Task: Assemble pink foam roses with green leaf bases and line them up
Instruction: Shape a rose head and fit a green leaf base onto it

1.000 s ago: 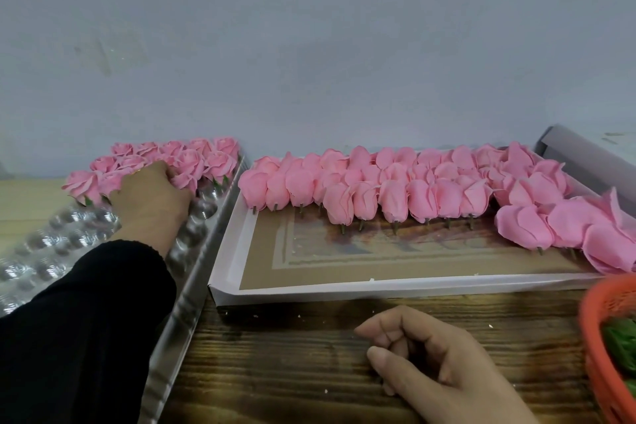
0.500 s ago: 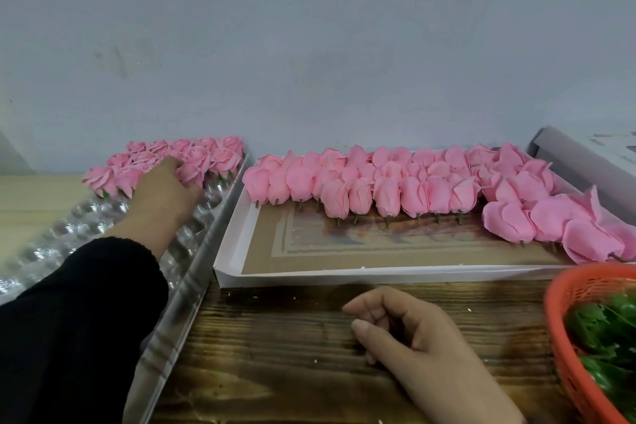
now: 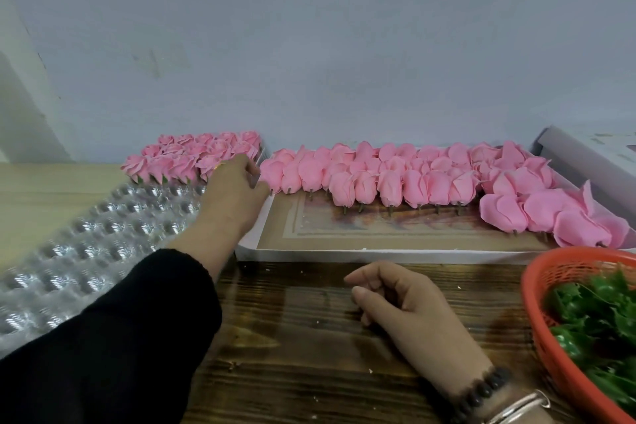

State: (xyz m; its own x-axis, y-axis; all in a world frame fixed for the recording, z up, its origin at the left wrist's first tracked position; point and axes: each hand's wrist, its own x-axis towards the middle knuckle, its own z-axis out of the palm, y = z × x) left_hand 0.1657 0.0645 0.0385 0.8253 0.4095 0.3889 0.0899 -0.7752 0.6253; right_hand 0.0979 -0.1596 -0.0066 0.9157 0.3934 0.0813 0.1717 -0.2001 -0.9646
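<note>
The left hand (image 3: 232,198) reaches out over the near right corner of the clear bumpy tray (image 3: 89,244). The tray sits on the bench (image 3: 309,337), to the left of the flat white box (image 3: 395,253). Finished roses (image 3: 192,158) fill the far end of the tray. They stand with green leaf bottoms showing under the pink, so each one probably sits in its own little cup to make neat rows.

The fingers (image 3: 246,162) of the left hand are at the right end of those rows, just beside the nearest rose. I cannot tell if they are holding a rose or have let go, because the back of the hand hides the tips.

Plain pink roses (image 3: 389,179) with no leaves lie in the white box, to the right of the tray. They lie on their sides with the short stems pointing this way, which should make them easy to pick up.

The right hand (image 3: 406,306) rests on the bench in front of the box. It is loosely curled and holds nothing. It looks like it is waiting.

The red basket (image 3: 537,296) of green leaves (image 3: 592,317) sits to the right of the box, near the right hand, so a leaf is easy to grab next.
</note>
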